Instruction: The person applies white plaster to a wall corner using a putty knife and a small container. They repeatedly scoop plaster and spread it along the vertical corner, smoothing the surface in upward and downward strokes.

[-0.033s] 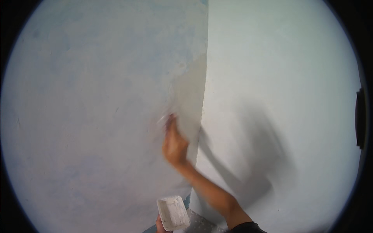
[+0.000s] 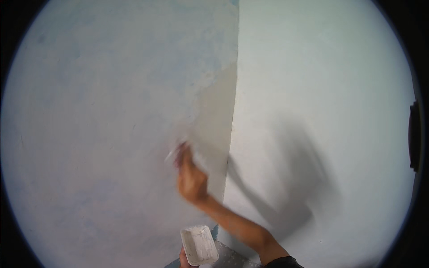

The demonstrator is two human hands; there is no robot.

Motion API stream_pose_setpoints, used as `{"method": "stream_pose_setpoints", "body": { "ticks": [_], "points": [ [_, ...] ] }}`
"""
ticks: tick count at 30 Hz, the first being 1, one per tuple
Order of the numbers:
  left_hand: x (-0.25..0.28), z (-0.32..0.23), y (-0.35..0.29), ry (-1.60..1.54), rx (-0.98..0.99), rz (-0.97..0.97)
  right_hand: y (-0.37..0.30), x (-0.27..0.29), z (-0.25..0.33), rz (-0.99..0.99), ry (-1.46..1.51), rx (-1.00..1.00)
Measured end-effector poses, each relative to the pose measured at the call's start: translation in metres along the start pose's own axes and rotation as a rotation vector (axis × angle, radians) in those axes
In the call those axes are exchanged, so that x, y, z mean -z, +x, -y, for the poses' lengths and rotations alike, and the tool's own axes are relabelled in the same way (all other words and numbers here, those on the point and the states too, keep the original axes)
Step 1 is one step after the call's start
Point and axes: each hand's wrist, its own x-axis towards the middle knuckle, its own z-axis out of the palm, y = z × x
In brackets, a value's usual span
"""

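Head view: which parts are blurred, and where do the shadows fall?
Head view: the right hand and its held tool look motion-blurred; the white tray looks sharper. Also in the head view: soft grey shadows lie on the right-hand wall.

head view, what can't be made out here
Head view: the tool in the right hand; blur hides its exact shape.
Head view: the left hand; mostly hidden by the white tray and cut off by the lower edge.
Head view: the dark object at far right; too dark against the picture's black surround to tell its kind.
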Motion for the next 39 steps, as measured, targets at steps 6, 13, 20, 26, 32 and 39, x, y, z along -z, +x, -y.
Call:
{"method": "stream_pose_setpoints", "body": {
  "ticks": [6, 13, 20, 26, 32, 39],
  "points": [
    [0.010, 0.013, -0.001, -0.027, -0.021, 0.141, 0.007, 0.060, 0.034, 0.043, -0.007, -0.030],
    [0.023, 0.030, -0.018, -0.017, -0.057, 0.089, 0.098, 0.095, -0.095, -0.156, -0.218, -0.343],
    [0.033, 0.045, -0.029, -0.004, -0.048, 0.123, 0.033, 0.053, -0.020, 0.052, -0.138, -0.044],
    [0.050, 0.054, -0.040, -0.005, -0.043, 0.154, -0.031, 0.109, 0.036, -0.043, -0.075, -0.203],
    [0.034, 0.054, -0.054, -0.029, -0.049, 0.087, -0.031, 0.115, -0.087, -0.144, -0.227, -0.502],
    [-0.014, 0.014, -0.040, -0.048, -0.057, 0.018, -0.020, 0.053, -0.107, -0.016, -0.225, -0.584]
  ]
}}
